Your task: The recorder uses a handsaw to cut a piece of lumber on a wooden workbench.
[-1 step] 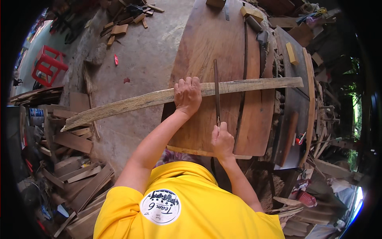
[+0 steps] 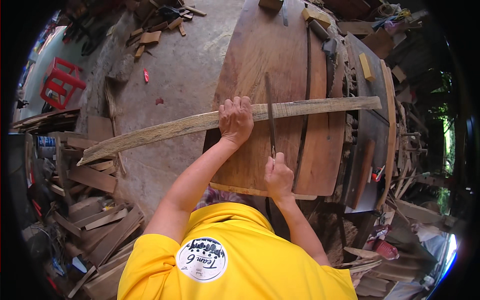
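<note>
A long, slightly curved strip of rough, pale wood (image 2: 165,131) lies crosswise over the brown wooden bench top (image 2: 250,60), its left end reaching out past the bench's edge. My left hand (image 2: 235,120) presses down on it near its middle, fingers curled over the far edge. In my closed right hand (image 2: 279,175) is a long, narrow dark file (image 2: 271,112), gripped at its near end. The file crosses the strip just right of my left hand, its tip pointing away from me. Several thin dark lines run across the strip to the right of the file.
Wood blocks (image 2: 316,19) and a dark metal tool (image 2: 330,50) sit at the bench's far right. A yellowish block (image 2: 366,67) rests on a dark board farther right. Scrap planks (image 2: 95,177) pile up at left, near a red plastic stool (image 2: 62,82). Concrete floor (image 2: 175,60) shows between.
The file's tip has swung slightly to the left and looks a little blurred, with my right hand shifted barely leftward. My left hand keeps its place on the wood strip.
</note>
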The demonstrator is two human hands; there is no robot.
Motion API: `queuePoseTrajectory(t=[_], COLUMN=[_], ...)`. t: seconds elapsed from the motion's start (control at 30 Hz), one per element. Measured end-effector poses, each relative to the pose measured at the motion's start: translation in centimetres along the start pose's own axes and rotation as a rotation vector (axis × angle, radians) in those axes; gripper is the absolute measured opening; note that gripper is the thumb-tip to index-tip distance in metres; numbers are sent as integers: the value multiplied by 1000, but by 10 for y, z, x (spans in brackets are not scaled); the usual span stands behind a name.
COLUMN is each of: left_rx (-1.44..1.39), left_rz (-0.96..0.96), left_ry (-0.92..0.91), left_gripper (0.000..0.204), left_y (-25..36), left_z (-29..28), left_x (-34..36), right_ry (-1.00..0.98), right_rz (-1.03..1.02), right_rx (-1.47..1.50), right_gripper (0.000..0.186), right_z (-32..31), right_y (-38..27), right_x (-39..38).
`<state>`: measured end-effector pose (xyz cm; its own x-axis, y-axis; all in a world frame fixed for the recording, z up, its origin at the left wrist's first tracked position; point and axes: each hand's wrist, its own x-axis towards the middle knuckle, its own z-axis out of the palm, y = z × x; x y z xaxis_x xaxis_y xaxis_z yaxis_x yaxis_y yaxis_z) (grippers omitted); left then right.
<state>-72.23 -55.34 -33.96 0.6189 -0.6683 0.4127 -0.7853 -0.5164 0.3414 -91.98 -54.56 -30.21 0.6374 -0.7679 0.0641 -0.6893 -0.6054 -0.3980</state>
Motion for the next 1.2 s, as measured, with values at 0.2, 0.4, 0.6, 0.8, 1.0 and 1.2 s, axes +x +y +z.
queuePoseTrajectory(t=[0.2,0.4,0.6,0.8,1.0,1.2], left_rx=[55,65,95,94,70,82], left_rz=[12,10,32,30,27,18], left_ry=[-30,-28,-26,-32,-48,-16], left_gripper=[16,18,16,18,17,18], left_y=[6,6,6,5,6,1], left_z=[-5,-4,-4,-1,-5,-1], left_x=[1,1,1,2,4,4], right_ry=[35,75,-4,-32,-30,-43], right_rz=[-73,-93,-46,-30,-21,-20], right_rx=[-20,-54,-148,-141,-99,-130], right_gripper=[15,15,11,11,15,16], right_z=[9,8,24,21,20,24], right_y=[-10,-15,-21,-20,-22,-16], right_x=[3,-2,26,26,45,30])
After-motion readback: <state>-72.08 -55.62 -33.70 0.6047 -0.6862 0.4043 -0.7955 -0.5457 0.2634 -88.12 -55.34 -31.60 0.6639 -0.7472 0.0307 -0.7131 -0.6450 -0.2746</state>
